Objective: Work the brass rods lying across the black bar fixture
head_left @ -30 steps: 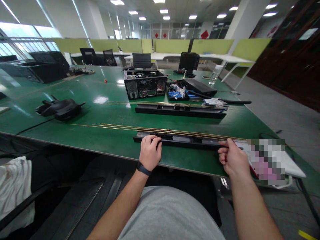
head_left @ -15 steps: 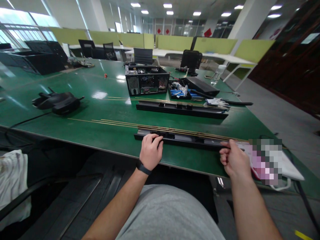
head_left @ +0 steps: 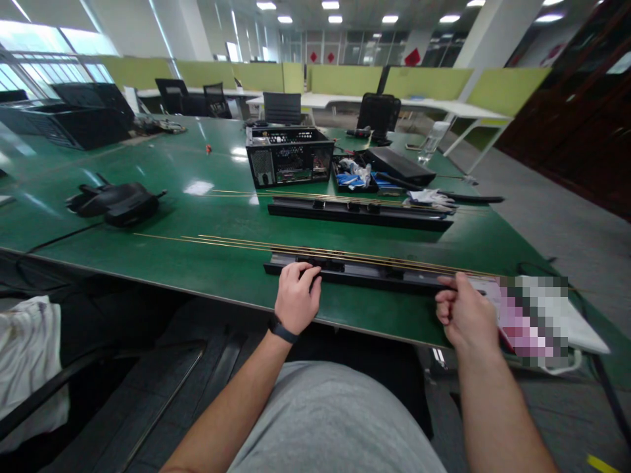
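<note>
Left hand (head_left: pixel 297 299) curls, grip unclear; right hand (head_left: pixel 466 314) pinches nearer rail (head_left: pixel 372 279); gold rods (head_left: pixel 345 255), computer case (head_left: pixel 290 161) behind.

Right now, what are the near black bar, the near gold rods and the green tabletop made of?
The black bar could be coated metal or plastic: dark and smooth, so I can't say which. The gold rods are probably metal, because they're thin, straight and shiny. The green tabletop looks glossy, perhaps plastic-coated: bright reflections show.
</note>
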Demonstrator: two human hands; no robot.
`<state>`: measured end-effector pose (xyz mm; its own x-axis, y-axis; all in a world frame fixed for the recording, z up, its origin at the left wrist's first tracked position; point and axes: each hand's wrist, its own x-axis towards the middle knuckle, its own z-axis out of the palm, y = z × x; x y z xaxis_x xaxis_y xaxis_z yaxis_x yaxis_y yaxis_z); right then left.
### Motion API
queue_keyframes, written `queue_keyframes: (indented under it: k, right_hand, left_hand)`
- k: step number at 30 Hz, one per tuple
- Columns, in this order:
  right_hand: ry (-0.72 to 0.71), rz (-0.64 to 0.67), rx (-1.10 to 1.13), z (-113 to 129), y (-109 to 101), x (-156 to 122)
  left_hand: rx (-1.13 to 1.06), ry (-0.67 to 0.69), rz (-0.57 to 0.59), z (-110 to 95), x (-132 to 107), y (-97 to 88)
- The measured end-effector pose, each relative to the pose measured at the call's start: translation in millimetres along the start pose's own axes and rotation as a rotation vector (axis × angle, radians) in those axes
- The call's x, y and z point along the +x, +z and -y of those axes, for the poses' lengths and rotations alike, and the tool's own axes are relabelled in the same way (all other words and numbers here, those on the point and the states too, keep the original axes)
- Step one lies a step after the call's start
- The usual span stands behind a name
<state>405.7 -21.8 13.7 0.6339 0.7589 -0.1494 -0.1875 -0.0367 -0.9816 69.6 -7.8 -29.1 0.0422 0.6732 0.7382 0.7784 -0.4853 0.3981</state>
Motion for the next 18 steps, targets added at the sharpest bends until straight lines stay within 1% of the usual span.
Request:
queue_keyframes:
  k: [4, 8, 13, 18]
  right_hand:
    - [-0.036, 0.017, 0.032, -3.4, -2.4, -0.9]
    - [-0.032, 0.017, 0.043, -5.6, -3.2, 0.8]
    - [-0.010, 0.012, 0.050, -2.8, -1.6, 0.1]
    - [0.056, 0.018, 0.047, 0.4, -4.1, 6.7]
  left_hand:
    - [0.005, 0.013, -0.009, 0.8, -0.5, 0.7]
    - [-0.005, 0.004, -0.003, 1.0, -0.8, 0.7]
    - [0.001, -0.002, 0.000, 0.9, -0.3, 0.0]
    - [-0.007, -0.002, -0.006, 0.8, -0.5, 0.1]
